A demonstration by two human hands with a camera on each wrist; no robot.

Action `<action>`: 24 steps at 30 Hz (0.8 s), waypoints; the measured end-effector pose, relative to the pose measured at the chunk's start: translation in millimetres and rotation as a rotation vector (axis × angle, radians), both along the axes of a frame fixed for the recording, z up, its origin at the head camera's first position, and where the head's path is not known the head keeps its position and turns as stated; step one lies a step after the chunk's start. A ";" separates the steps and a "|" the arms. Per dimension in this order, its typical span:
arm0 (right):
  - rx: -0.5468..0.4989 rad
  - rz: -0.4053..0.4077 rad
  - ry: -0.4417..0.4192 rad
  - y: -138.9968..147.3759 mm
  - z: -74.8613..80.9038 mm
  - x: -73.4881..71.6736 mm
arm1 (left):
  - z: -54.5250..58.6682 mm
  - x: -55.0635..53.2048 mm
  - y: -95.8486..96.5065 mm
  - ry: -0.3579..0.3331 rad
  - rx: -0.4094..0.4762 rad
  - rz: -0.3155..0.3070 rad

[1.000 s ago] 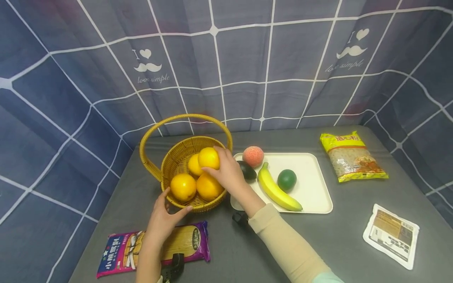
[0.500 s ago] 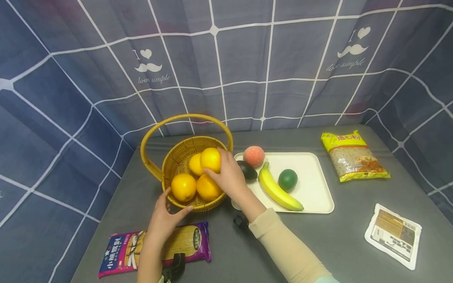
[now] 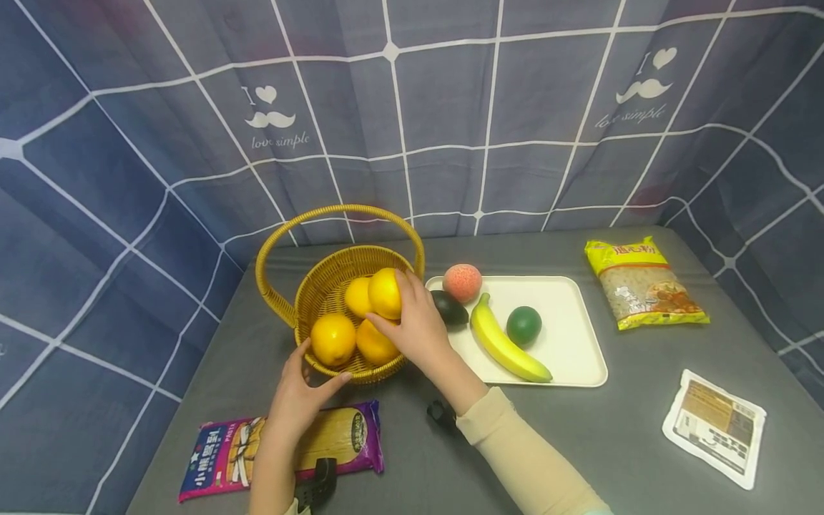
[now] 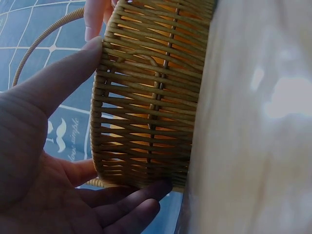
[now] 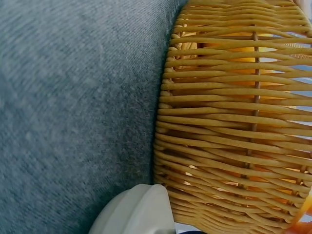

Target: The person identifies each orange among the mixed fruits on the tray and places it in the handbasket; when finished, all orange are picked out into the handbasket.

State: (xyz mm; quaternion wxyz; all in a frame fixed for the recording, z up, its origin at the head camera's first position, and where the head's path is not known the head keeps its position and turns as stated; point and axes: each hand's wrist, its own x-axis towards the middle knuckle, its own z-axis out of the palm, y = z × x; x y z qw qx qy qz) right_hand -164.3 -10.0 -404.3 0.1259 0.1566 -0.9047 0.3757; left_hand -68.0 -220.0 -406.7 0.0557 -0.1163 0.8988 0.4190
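A round wicker basket [image 3: 315,286] with a tall arched handle holds several oranges, among them one at the front left [image 3: 332,339]. My right hand [image 3: 418,322] reaches over its right rim and grips the topmost orange [image 3: 385,293] between thumb and fingers. This fruit sits against another orange [image 3: 357,297] behind it and above a third [image 3: 375,342]. My left hand [image 3: 299,400] holds the front left of the basket. In the left wrist view the thumb lies at the rim and the fingers wrap the woven side [image 4: 146,97]. The right wrist view shows the basket's outer weave [image 5: 234,122], the right hand mostly hidden.
Right of the basket, a white tray [image 3: 569,336] bears a banana [image 3: 502,343], a green fruit [image 3: 523,326], a dark avocado-like fruit [image 3: 448,307] and a pinkish fruit [image 3: 462,283]. A pasta pack [image 3: 335,438] lies under the left forearm. A yellow bag [image 3: 644,284] and white packet [image 3: 714,429] lie right.
My right hand and the orange it grips have shifted slightly right and down. The orange below has edged left. My left hand stays on the basket.
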 end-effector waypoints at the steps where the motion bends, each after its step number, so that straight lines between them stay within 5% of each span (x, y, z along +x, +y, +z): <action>1: 0.002 0.000 -0.001 -0.1 0.2 0.2 | 0.3 -0.2 -0.1 0.000 -0.002 0.000; 24: 0.198 0.012 -0.092 -6.4 3.6 -7.0 | 0.5 0.2 0.0 -0.006 -0.006 0.000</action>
